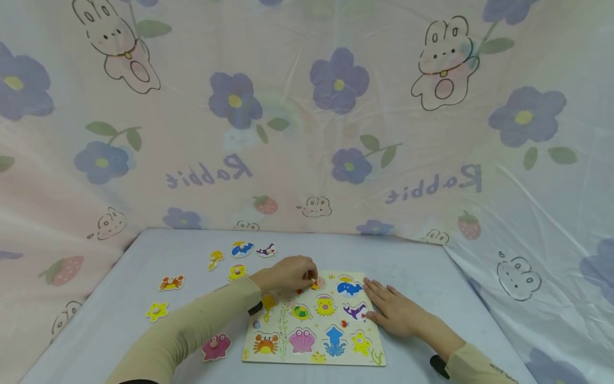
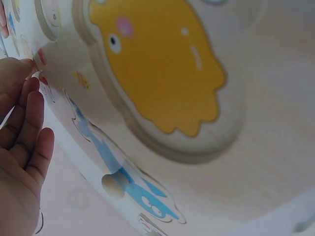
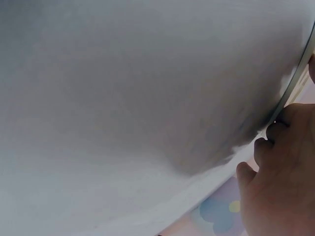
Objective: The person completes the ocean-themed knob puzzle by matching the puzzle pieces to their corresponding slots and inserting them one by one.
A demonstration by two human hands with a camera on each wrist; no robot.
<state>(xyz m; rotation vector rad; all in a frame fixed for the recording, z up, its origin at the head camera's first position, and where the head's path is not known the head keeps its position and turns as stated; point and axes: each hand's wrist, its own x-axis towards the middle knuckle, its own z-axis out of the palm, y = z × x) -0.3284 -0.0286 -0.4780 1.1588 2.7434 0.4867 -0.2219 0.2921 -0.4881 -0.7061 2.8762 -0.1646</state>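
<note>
My left hand (image 1: 290, 272) reaches over the top row of a cream wooden sea-animal puzzle board (image 1: 307, 359). Its thumb and fingertips pinch a small puzzle piece (image 1: 314, 284), mostly hidden, right at a recess in that row. In the left wrist view, a blue sea-animal piece (image 2: 147, 204) with a round wooden knob lies on the board near the curled fingers. A yellow seahorse picture (image 2: 162, 64) fills the recess beside it. My right hand (image 1: 398, 309) rests along the board's right edge, fingers extended, thumb touching the edge lower down.
Loose pieces lie left of the board: a crab (image 1: 171, 282), a yellow star (image 1: 157, 311), a pink shell (image 1: 217, 347), a seahorse (image 1: 216, 260), a whale (image 1: 242, 249), a purple-and-white sea animal (image 1: 266, 250) and an octopus (image 1: 237, 272). A printed curtain (image 1: 288, 160) hangs behind the white table (image 1: 422, 261).
</note>
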